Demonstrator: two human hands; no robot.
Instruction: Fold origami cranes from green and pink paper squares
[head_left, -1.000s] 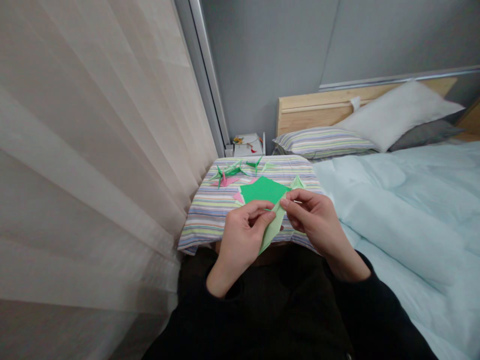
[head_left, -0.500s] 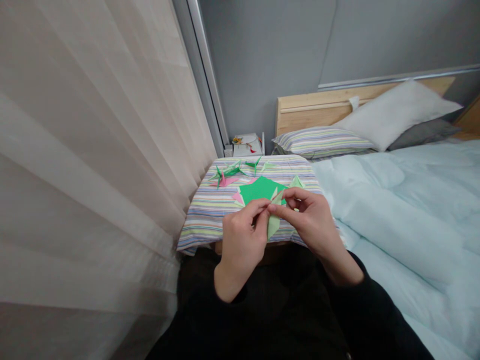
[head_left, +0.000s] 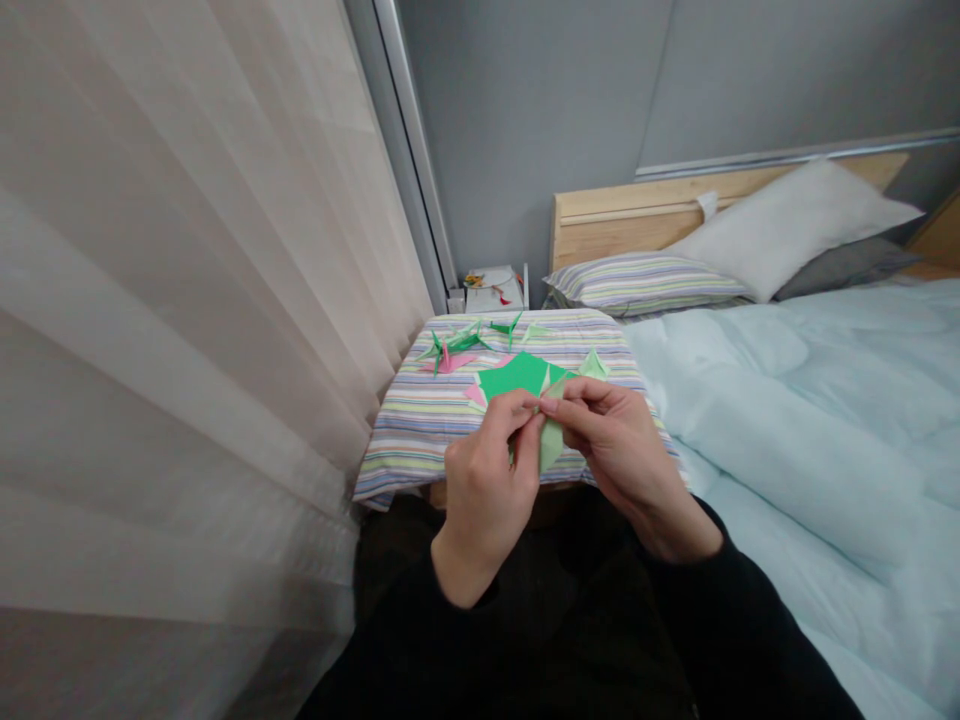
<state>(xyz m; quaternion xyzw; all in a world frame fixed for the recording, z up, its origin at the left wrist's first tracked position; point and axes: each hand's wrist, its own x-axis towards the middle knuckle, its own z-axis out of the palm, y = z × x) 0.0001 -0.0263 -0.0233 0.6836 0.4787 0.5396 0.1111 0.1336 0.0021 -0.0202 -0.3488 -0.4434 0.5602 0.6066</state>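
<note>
My left hand (head_left: 487,475) and my right hand (head_left: 615,445) meet over my lap, both pinching a folded light green paper (head_left: 551,440). Fingertips of both hands press together at its upper end; most of the paper is hidden between them. Just beyond the hands a dark green paper sheet (head_left: 517,375) lies on the striped cushion (head_left: 420,420), with a pink sheet (head_left: 475,394) poking out under it.
Several folded green and pink paper figures (head_left: 457,348) lie at the cushion's far end. A sheer curtain (head_left: 187,300) hangs at the left. A bed with a pale blue duvet (head_left: 810,400) and pillows (head_left: 787,225) fills the right. A small white box (head_left: 493,288) stands by the wall.
Both hands drew closer together and a little away from me. The light green paper, long and stretched out a second ago, is now folded shorter between the fingers.
</note>
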